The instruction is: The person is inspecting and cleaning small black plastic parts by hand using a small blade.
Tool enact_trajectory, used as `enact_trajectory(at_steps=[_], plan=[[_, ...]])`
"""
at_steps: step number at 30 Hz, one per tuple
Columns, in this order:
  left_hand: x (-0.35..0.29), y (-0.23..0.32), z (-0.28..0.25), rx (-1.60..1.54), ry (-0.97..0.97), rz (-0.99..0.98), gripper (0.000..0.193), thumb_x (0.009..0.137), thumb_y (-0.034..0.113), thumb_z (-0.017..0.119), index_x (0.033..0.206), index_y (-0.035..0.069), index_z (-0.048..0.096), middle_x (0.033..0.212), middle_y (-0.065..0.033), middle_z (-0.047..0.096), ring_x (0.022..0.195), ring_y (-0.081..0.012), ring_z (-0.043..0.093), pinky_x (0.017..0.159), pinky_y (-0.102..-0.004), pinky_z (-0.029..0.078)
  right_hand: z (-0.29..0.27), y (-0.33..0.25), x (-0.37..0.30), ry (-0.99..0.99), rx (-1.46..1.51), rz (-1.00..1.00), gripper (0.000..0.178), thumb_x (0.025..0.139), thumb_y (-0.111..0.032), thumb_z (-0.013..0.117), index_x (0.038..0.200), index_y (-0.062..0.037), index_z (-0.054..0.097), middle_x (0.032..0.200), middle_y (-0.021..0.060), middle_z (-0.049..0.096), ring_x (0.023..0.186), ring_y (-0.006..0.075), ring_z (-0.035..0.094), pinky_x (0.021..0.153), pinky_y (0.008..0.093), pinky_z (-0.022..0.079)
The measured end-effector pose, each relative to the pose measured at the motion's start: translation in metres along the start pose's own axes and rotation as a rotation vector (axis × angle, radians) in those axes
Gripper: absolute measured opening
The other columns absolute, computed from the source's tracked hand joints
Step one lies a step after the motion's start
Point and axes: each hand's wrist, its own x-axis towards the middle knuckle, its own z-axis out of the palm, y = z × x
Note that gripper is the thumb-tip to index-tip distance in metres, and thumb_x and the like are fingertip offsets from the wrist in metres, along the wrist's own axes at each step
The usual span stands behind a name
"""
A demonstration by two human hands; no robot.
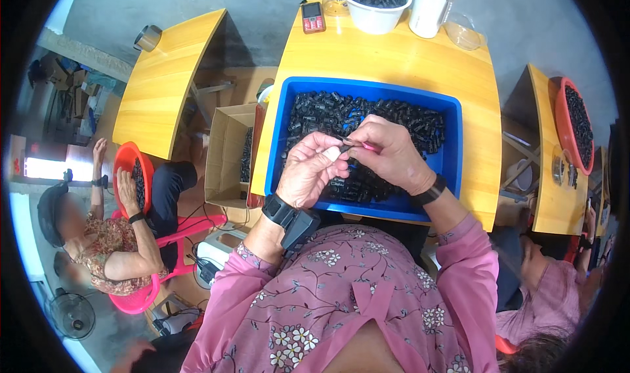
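Over the blue tray (455, 176), both my hands meet at a small dark piece (344, 148). My left hand (310, 169) pinches it between thumb and fingertips, with something white on the thumb. From the other side my right hand (388, 151) is closed round a slim tool with a pink part (371, 148), its dark tip at the piece. Fingers hide most of the tool, so its exact kind cannot be made out. Many small black plastic parts (417, 110) fill the tray beneath my hands.
On the yellow table (387, 61) stand a red phone (313, 18), a white bowl (375, 20) of black parts, a white jug (430, 8) and a glass container (463, 33). A cardboard box (226, 153) is at the left. Co-workers sit on both sides, the left one with a red basin (125, 156).
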Motion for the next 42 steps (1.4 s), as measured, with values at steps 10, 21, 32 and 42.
enact_trajectory(at_steps=[10,21,32,42], plan=[[0.003,0.005,-0.002,-0.113,-0.047,-0.138,0.016,0.096,0.002,0.058,0.111,0.0,0.06,0.1,-0.0163,0.068,0.083,-0.0227,0.07,0.075,-0.0359,0.061,0.004,0.008,-0.001,-0.013,0.217,0.207,0.015,0.086,-0.001,0.069,0.101,0.0001,0.068,0.084,0.006,0.064,0.073,0.0092,0.06,0.067,0.025,0.049],[0.007,0.009,-0.012,-0.295,0.019,-0.168,0.018,0.096,0.002,0.058,0.113,-0.001,0.063,0.101,-0.0166,0.07,0.084,-0.023,0.071,0.076,-0.0381,0.062,0.004,-0.005,0.004,0.015,-0.064,0.022,0.015,0.092,-0.006,0.065,0.105,0.0001,0.066,0.088,0.0124,0.064,0.075,0.022,0.065,0.069,0.032,0.052],[0.008,0.01,-0.01,-0.318,0.048,-0.15,0.017,0.096,0.003,0.058,0.112,-0.002,0.06,0.1,-0.016,0.069,0.083,-0.024,0.071,0.076,-0.0396,0.062,0.01,0.0,0.003,0.027,-0.179,-0.108,0.017,0.087,-0.006,0.07,0.103,-0.0029,0.065,0.081,0.0122,0.059,0.068,0.0275,0.062,0.061,0.0345,0.05],[0.007,0.007,-0.013,-0.293,0.009,-0.126,0.016,0.097,0.003,0.058,0.112,0.0,0.06,0.099,-0.0151,0.069,0.082,-0.0236,0.071,0.075,-0.0396,0.063,0.01,0.003,0.002,0.017,-0.176,-0.139,0.018,0.087,-0.004,0.07,0.104,-0.0013,0.067,0.08,0.0117,0.059,0.067,0.0265,0.063,0.06,0.0339,0.051]])
